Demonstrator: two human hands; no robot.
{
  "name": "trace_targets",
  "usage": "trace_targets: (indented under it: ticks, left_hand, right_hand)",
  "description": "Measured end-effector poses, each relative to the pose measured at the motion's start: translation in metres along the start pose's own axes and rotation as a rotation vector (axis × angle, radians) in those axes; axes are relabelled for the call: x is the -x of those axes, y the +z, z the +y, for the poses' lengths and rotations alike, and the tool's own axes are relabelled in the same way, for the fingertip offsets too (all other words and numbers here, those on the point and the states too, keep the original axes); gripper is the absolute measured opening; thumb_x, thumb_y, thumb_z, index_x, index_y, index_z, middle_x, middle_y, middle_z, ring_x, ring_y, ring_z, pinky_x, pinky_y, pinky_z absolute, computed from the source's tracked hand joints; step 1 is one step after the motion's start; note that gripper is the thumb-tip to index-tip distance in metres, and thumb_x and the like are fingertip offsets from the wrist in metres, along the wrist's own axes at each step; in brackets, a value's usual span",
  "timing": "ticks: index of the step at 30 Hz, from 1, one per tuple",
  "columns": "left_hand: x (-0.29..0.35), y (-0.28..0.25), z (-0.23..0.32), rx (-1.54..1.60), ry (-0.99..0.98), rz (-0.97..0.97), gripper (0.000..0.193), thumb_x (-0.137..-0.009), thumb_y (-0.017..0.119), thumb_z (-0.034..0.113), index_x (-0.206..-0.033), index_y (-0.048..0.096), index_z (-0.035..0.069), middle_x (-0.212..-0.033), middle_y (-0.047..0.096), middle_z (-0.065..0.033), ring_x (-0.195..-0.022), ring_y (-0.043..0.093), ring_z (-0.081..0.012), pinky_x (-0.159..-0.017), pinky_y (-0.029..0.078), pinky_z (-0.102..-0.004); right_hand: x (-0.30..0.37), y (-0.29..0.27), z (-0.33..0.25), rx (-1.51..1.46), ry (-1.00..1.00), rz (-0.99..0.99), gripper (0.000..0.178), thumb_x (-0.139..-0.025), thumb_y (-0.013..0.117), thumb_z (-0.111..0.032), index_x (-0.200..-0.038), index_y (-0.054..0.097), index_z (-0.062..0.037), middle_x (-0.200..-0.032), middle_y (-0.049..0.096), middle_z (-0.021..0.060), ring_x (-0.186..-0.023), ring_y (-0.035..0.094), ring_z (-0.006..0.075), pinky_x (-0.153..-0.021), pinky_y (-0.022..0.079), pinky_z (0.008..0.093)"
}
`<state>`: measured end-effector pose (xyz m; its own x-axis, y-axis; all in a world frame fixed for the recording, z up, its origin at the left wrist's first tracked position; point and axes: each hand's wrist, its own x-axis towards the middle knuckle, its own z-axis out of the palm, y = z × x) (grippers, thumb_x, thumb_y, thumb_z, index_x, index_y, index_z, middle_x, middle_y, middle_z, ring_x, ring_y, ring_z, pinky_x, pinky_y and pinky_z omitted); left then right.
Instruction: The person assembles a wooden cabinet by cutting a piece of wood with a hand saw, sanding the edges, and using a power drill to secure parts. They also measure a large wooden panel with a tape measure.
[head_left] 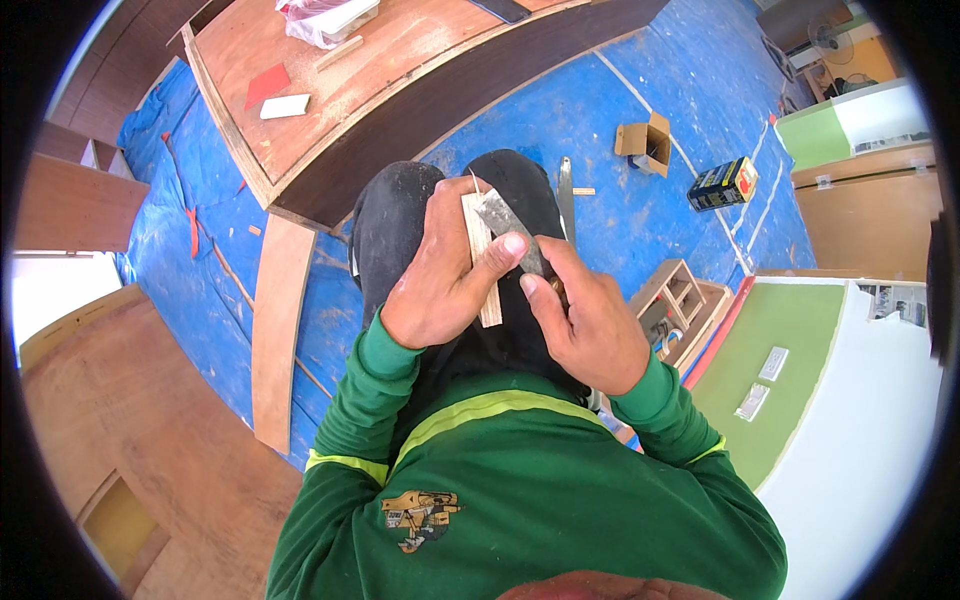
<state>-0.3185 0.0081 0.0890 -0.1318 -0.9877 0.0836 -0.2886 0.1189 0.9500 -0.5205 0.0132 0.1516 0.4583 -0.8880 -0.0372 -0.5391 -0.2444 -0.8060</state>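
Head view: a wooden strip [480, 235] held above the lap, with a flat metal blade [508, 222] laid against it.

Fingers of the left hand [440, 275] are wrapped around the strip, the thumb pressing on the blade; fingers of the right hand [597, 335], at the strip's right, grasp the blade near its lower end. Beneath the strip are dark trousers [390, 215]. Beyond the strip and to its left stands a table [370, 85], bearing a red sheet [267, 86] and a white block [285, 106]. Farther out, right of the strip, an open cardboard box [633, 140] and a rectangular can [718, 187] rest on blue sheeting [570, 100]. Left of the strip lies a long board [280, 340].
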Motion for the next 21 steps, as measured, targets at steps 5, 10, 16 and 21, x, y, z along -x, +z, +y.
trace_targets:
  ticks: [5, 10, 16, 21]
  left_hand:
    - [0.004, 0.012, 0.003, 0.047, -0.058, 0.054, 0.050, -0.114, 0.053, 0.037, -0.137, 0.044, -0.006, -0.125, 0.052, -0.0229, -0.122, 0.050, -0.0367, -0.110, 0.040, -0.0455]
    - [0.001, -0.002, 0.003, 0.175, 0.023, 0.090, 0.037, -0.114, 0.055, 0.030, -0.129, 0.060, -0.003, -0.123, 0.059, -0.0163, -0.117, 0.055, -0.0274, -0.106, 0.043, -0.0396]
    - [-0.009, -0.042, 0.000, 0.296, -0.050, 0.016, 0.028, -0.109, 0.062, 0.021, -0.109, 0.079, -0.001, -0.109, 0.070, -0.0083, -0.105, 0.064, -0.0166, -0.097, 0.048, -0.0331]
    - [-0.023, -0.059, -0.020, 0.642, -0.274, 0.060, 0.027, -0.105, 0.066, 0.021, -0.107, 0.079, -0.002, -0.104, 0.076, -0.0083, -0.097, 0.068, -0.0176, -0.096, 0.051, -0.0316]
  right_hand:
    - [-0.012, 0.001, 0.001, -0.111, 0.045, -0.013, 0.032, -0.106, 0.062, -0.014, -0.132, 0.054, 0.0017, -0.081, 0.064, 0.0296, -0.073, 0.065, 0.0502, -0.064, 0.049, 0.0517]
    - [-0.011, 0.008, 0.023, -0.212, 0.116, 0.109, 0.032, -0.108, 0.062, -0.019, -0.131, 0.057, 0.0023, -0.074, 0.062, 0.0196, -0.062, 0.065, 0.0323, -0.061, 0.049, 0.0436]
    - [-0.010, -0.003, 0.029, -0.364, 0.259, 0.128, 0.036, -0.111, 0.059, -0.024, -0.137, 0.059, 0.0000, -0.075, 0.063, 0.0045, -0.056, 0.059, 0.0099, -0.052, 0.047, 0.0288]
    - [-0.003, 0.000, 0.038, -0.419, 0.288, 0.179, 0.034, -0.111, 0.059, -0.022, -0.135, 0.059, 0.0016, -0.075, 0.061, 0.0026, -0.055, 0.058, 0.0090, -0.051, 0.046, 0.0280]
